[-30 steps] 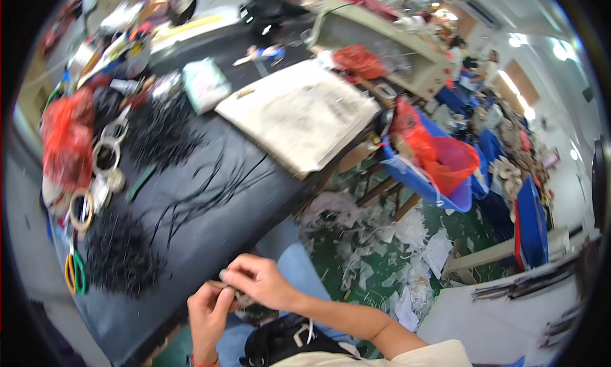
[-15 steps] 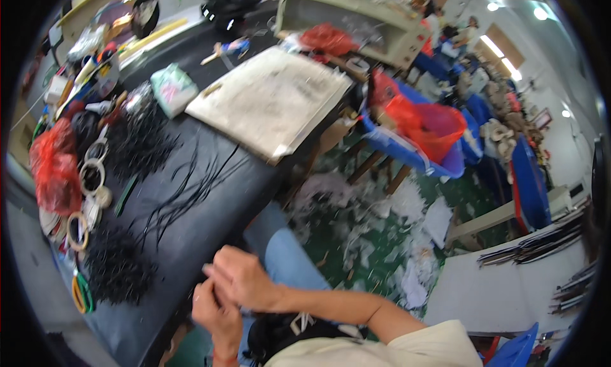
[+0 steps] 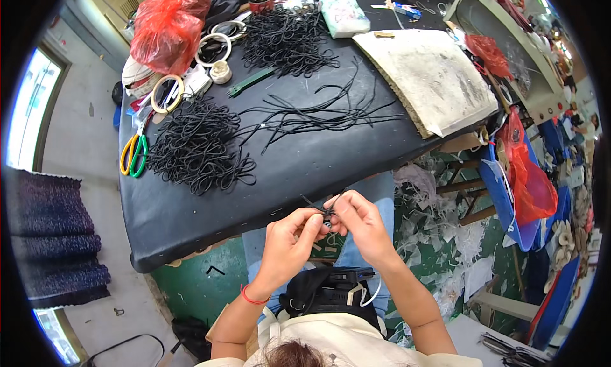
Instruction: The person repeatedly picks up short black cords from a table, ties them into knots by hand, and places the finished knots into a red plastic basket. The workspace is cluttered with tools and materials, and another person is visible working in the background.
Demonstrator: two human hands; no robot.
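Observation:
At the near edge of the black-topped table (image 3: 305,163), my left hand (image 3: 287,243) and my right hand (image 3: 361,229) meet fingertip to fingertip. Both pinch a thin black cord (image 3: 326,210), whose ends stick up between the fingers; its exact shape there is partly hidden. Beyond them, several loose black cords (image 3: 318,117) lie stretched out on the table. To their left sits a heap of looped black cords (image 3: 194,147), and a second looped heap (image 3: 286,39) is farther back. A slim green tool (image 3: 252,81) rests between the heaps.
Scissors (image 3: 135,154) with yellow and green handles lie at the left edge, near rolls of tape (image 3: 168,94) and a red plastic bag (image 3: 168,33). A stained pale board (image 3: 433,80) covers the right side. A blue bin (image 3: 506,195) stands beyond; scraps (image 3: 468,239) litter the floor.
The head view has swung left and now faces the table more squarely. My hands, earlier bunched together, are now side by side with the cord visible between their fingertips.

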